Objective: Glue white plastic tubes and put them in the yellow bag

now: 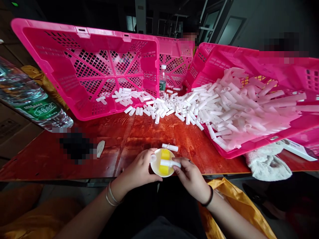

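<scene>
At the table's near edge my left hand (142, 167) is closed round the side of a small round white dish (154, 168). Inside the dish sits a yellow block (163, 170); what it is made of I cannot tell. A short white tube end (153, 158) shows by my left fingers. My right hand (189, 174) pinches a white plastic tube (167, 163), which lies level across the yellow block. Just beyond the dish another white tube (170, 147) rests on the red-brown table (109, 146).
A pink crate (154, 73) lies on its side at back left. Another pink crate (239, 154), at right, spills many white tubes (231, 109). Bottles stand at left (37, 103) and back (162, 79). A whitish cloth (269, 164) hangs over the right edge, near a yellow sack (231, 189).
</scene>
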`<state>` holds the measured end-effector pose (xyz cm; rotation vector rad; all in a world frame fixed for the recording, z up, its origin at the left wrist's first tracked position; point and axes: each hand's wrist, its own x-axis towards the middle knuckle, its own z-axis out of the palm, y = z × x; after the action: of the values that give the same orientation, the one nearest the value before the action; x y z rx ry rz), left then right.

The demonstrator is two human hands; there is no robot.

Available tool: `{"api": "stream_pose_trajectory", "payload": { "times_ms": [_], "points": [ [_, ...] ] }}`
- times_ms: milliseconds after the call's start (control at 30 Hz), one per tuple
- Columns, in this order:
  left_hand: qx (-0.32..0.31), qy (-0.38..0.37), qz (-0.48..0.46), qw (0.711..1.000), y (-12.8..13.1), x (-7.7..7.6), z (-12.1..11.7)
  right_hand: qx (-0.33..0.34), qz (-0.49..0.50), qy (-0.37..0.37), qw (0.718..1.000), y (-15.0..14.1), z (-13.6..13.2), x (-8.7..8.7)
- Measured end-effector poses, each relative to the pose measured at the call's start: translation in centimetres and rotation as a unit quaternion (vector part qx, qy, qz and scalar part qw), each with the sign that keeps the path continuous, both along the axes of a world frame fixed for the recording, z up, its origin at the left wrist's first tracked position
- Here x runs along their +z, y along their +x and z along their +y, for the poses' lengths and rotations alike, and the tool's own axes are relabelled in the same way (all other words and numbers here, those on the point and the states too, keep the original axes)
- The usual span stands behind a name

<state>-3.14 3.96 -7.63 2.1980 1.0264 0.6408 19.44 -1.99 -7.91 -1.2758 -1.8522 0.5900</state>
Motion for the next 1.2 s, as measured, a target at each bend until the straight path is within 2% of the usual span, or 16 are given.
{"api": "stream_pose_trajectory", "payload": {
  "times_ms": [100, 133, 200, 300, 367, 467, 633, 700, 767, 833, 867, 933, 1033, 1100, 1200],
  "points": [
    [0.016, -0.002, -0.017, 1.000, 0.1, -0.3, -0.1, 0.032, -0.047, 0.079, 0.995, -0.2, -0.5, -0.2],
    [0.020, -0.004, -0.018, 1.000, 0.1, -0.3, -0.2, 0.046, -0.049, 0.084, 0.994, -0.2, -0.6, -0.2],
    [0.024, -0.007, -0.020, 0.999, 0.1, -0.2, -0.2, 0.044, -0.021, 0.045, 0.998, -0.1, -0.8, -0.1],
    [0.028, -0.007, -0.020, 0.999, 0.2, -0.1, -0.2, -0.006, 0.015, -0.013, 1.000, -0.1, -1.1, -0.1],
    [0.030, -0.005, -0.021, 0.999, 0.2, -0.1, -0.2, -0.007, -0.004, 0.027, 1.000, -0.1, -1.2, -0.2],
    [0.031, -0.004, -0.020, 0.999, 0.1, -0.1, -0.2, 0.034, -0.035, 0.095, 0.994, -0.2, -1.4, -0.2],
    [0.035, -0.003, -0.018, 0.999, 0.2, -0.2, -0.2, -0.020, -0.018, 0.037, 0.999, -0.3, -1.6, -0.3],
    [0.033, 0.000, -0.015, 0.999, 0.2, -0.3, -0.1, -0.008, -0.053, 0.092, 0.994, -0.1, -1.6, -0.6],
    [0.024, 0.007, -0.004, 1.000, 0.1, -0.2, 0.0, 0.036, -0.094, 0.165, 0.981, 0.2, -1.4, -1.0],
    [0.013, 0.025, 0.012, 1.000, -0.1, 0.2, 0.1, 0.050, -0.084, 0.195, 0.976, 0.2, -1.3, -1.1],
    [0.015, 0.035, 0.018, 0.999, -0.3, 0.5, 0.0, 0.035, -0.049, 0.183, 0.981, 0.1, -1.2, -1.0],
    [0.034, 0.045, 0.029, 0.998, -0.6, 1.4, -0.2, -0.021, 0.068, 0.109, 0.992, -0.4, -1.2, -0.4],
    [0.031, 0.058, 0.060, 0.996, -0.9, 2.9, -0.8, -0.057, 0.233, -0.038, 0.970, -1.3, -1.2, 1.2],
    [0.007, 0.116, 0.093, 0.989, -0.9, 3.7, -1.1, -0.037, 0.268, -0.113, 0.956, -1.6, -1.1, 2.5],
    [-0.001, 0.238, 0.155, 0.959, -0.9, 4.8, -1.5, -0.018, 0.248, -0.191, 0.950, -1.4, -0.9, 4.1]
  ]
}}
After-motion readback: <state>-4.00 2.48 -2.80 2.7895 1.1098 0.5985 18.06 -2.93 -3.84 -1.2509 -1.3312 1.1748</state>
